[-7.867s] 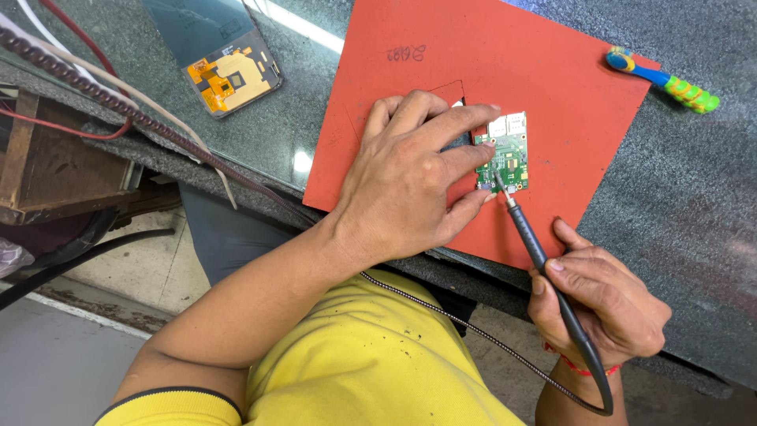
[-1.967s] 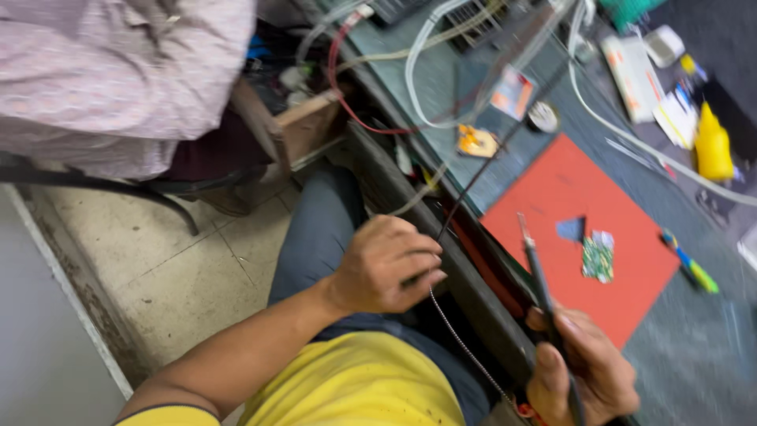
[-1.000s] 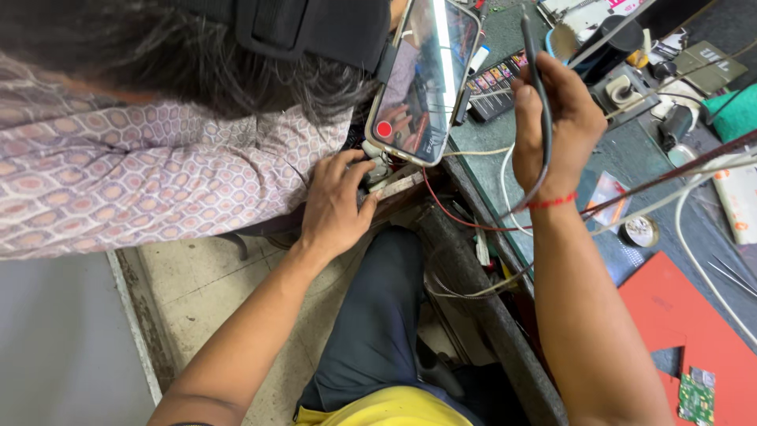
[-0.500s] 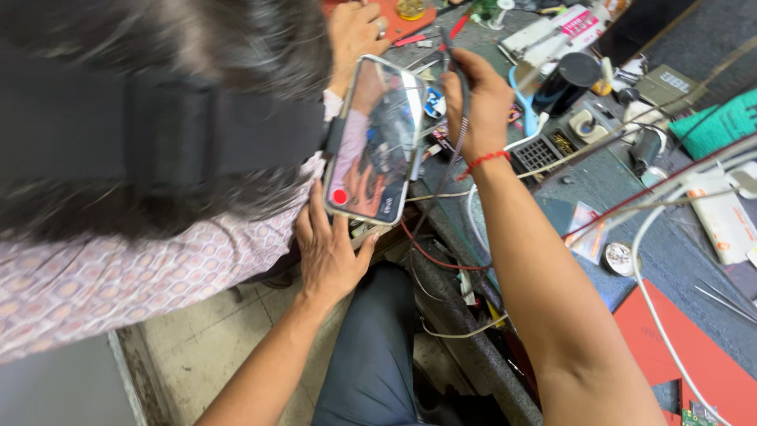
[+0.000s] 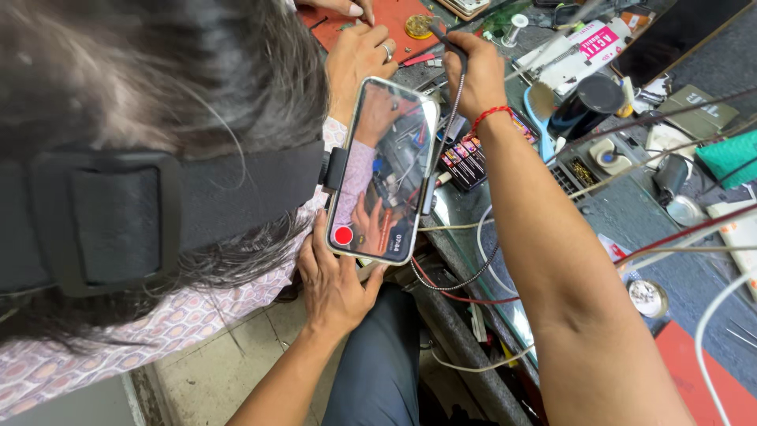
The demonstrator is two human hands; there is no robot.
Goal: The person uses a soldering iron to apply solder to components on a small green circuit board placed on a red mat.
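The left hand point(image 5: 335, 280) reaches up under a phone point(image 5: 384, 170) that is clipped to a black headband point(image 5: 118, 213) on a co-worker's head; its fingers point(image 5: 314, 237) are spread loosely, thumb and fingertips touching the phone's lower edge and back, not closed round it. The phone stands nearly upright, its screen showing a red round button. The right hand point(image 5: 473, 75) is stretched far over the worktop point(image 5: 670, 268), fingers pressed together round the handle of a soldering iron point(image 5: 445, 39), whose grey cable point(image 5: 453, 118) trails back beside the phone.

As for containers: a flat black case point(image 5: 473, 158) just right of the phone holds a row of small pink-tipped bits. A round brass-coloured tin point(image 5: 418, 26) sits on the co-worker's red mat point(image 5: 378, 12); what fills it I cannot tell. A dark cup-shaped thing point(image 5: 587, 102) stands beyond the wrist, contents hidden. A small round tin point(image 5: 648, 298) lies near the forearm with something pale in it.

The co-worker's own hand point(image 5: 359, 55), with a ring, rests at the edge of that mat, just beside the iron's tip. The worktop's front edge runs diagonally under the right forearm, hung with white, red and black wires point(image 5: 473, 276). Room is tight between the phone, the co-worker's head and the right arm; the bare floor point(image 5: 229, 371) below the left arm is the only open space
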